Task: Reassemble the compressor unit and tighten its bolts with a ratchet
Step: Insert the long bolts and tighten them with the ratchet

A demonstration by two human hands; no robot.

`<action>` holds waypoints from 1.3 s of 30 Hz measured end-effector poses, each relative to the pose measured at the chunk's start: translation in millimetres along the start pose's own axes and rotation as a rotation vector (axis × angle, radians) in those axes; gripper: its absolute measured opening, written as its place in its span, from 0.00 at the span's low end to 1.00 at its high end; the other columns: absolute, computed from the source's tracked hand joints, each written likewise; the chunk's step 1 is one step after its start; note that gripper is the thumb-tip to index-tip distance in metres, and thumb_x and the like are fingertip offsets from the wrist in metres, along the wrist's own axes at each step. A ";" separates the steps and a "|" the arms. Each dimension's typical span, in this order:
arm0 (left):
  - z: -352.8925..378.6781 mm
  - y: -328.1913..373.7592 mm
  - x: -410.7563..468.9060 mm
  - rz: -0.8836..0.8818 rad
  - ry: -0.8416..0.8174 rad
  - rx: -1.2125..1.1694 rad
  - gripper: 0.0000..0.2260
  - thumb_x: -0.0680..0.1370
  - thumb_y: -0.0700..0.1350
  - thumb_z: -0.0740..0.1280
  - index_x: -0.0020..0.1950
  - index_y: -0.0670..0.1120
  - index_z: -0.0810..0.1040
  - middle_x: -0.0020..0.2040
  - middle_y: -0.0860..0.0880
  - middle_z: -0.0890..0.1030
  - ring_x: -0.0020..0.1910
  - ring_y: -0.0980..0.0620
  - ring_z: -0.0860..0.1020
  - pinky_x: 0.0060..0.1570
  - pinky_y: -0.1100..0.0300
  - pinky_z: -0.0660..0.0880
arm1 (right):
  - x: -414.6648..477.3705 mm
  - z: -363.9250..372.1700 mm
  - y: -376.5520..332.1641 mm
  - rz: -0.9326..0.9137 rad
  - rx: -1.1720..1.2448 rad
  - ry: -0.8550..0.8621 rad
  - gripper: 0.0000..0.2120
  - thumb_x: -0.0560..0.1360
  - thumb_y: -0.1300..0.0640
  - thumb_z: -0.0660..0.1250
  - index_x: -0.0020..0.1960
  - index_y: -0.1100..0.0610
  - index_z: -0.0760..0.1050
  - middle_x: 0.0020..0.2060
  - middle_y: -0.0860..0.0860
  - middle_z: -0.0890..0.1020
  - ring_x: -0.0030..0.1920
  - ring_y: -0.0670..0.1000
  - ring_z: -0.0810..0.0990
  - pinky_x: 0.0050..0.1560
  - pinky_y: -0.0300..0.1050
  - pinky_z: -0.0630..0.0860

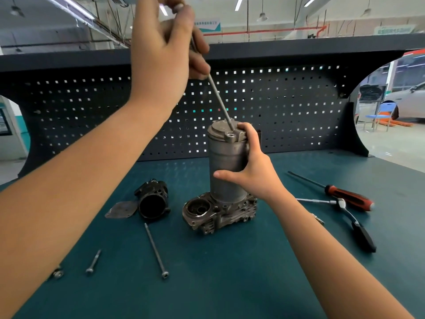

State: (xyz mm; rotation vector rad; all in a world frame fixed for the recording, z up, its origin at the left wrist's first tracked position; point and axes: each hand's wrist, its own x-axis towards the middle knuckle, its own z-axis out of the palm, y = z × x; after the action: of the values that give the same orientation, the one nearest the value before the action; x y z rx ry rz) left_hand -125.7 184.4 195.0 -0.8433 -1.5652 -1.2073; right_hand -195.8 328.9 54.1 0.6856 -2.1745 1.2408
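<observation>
While a short bolt (93, 261) and a spare long bolt (156, 249) lie toward the table's (230, 284) front left corner, the raised left hand (161, 54) curls its fingers round a second long bolt (219, 100), whose tip meets the top of the upright compressor unit (226, 162) at mid-table. The right hand (253, 166) wraps the unit's cylinder, and a ratchet (351, 217) and a screwdriver (345, 194) lie near the right edge.

I hold my left hand (161, 49) raised, fingers pinching the long bolt (220, 101); my right hand (253, 171), lower, grips the compressor cylinder (224, 162).
</observation>
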 end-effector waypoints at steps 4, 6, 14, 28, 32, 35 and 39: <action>-3.2 -4.6 -3.2 -0.014 0.008 0.010 0.07 0.82 0.39 0.54 0.47 0.50 0.63 0.34 0.50 0.75 0.25 0.58 0.75 0.28 0.67 0.71 | -0.4 -0.3 -1.5 -0.007 -0.011 0.001 0.47 0.62 0.52 0.79 0.70 0.42 0.53 0.56 0.40 0.72 0.55 0.53 0.77 0.56 0.51 0.74; -2.9 -5.6 -2.8 -0.021 0.013 0.003 0.07 0.82 0.39 0.54 0.46 0.50 0.64 0.34 0.50 0.75 0.25 0.58 0.75 0.27 0.67 0.71 | -0.6 -0.9 -2.2 -0.005 -0.009 0.003 0.47 0.62 0.52 0.79 0.70 0.42 0.54 0.56 0.39 0.71 0.55 0.53 0.77 0.56 0.51 0.74; 5.8 -2.5 3.4 -0.015 -0.063 0.010 0.06 0.82 0.39 0.54 0.47 0.49 0.64 0.36 0.50 0.76 0.26 0.57 0.76 0.29 0.65 0.73 | -0.4 -2.1 -3.8 -0.001 0.010 -0.003 0.47 0.62 0.53 0.80 0.71 0.43 0.54 0.57 0.42 0.74 0.56 0.52 0.77 0.57 0.51 0.74; 16.6 -6.6 24.3 -0.059 -0.145 0.150 0.17 0.83 0.43 0.55 0.34 0.48 0.71 0.32 0.51 0.76 0.25 0.60 0.77 0.34 0.65 0.75 | -0.3 -2.3 -3.7 -0.003 0.008 -0.007 0.48 0.62 0.53 0.80 0.71 0.43 0.54 0.58 0.42 0.73 0.57 0.53 0.76 0.58 0.54 0.74; 19.0 -7.4 21.5 -0.039 -0.182 0.164 0.11 0.83 0.41 0.55 0.42 0.50 0.67 0.34 0.51 0.75 0.25 0.59 0.76 0.32 0.64 0.75 | 0.0 -2.2 -3.1 -0.008 0.012 -0.007 0.48 0.62 0.52 0.80 0.71 0.43 0.53 0.57 0.42 0.73 0.56 0.52 0.76 0.57 0.52 0.74; 19.6 -6.6 22.9 -0.036 -0.207 0.159 0.09 0.82 0.41 0.55 0.43 0.50 0.64 0.34 0.51 0.76 0.25 0.59 0.76 0.31 0.65 0.75 | 0.1 -2.3 -2.5 -0.005 0.011 -0.007 0.47 0.62 0.52 0.79 0.71 0.42 0.54 0.55 0.42 0.74 0.55 0.52 0.77 0.55 0.50 0.74; 24.3 -5.7 26.8 -0.050 -0.394 0.296 0.06 0.82 0.42 0.57 0.45 0.48 0.68 0.37 0.51 0.78 0.27 0.60 0.77 0.32 0.67 0.76 | 0.2 -1.8 -2.8 -0.008 0.020 -0.009 0.48 0.62 0.52 0.80 0.71 0.42 0.53 0.56 0.41 0.74 0.55 0.51 0.77 0.56 0.51 0.75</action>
State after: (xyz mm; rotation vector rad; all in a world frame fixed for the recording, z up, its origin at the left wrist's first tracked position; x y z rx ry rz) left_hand -145.7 205.4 217.3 -0.8840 -2.0341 -0.8428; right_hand -193.7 329.2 56.7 0.7088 -2.1675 1.2598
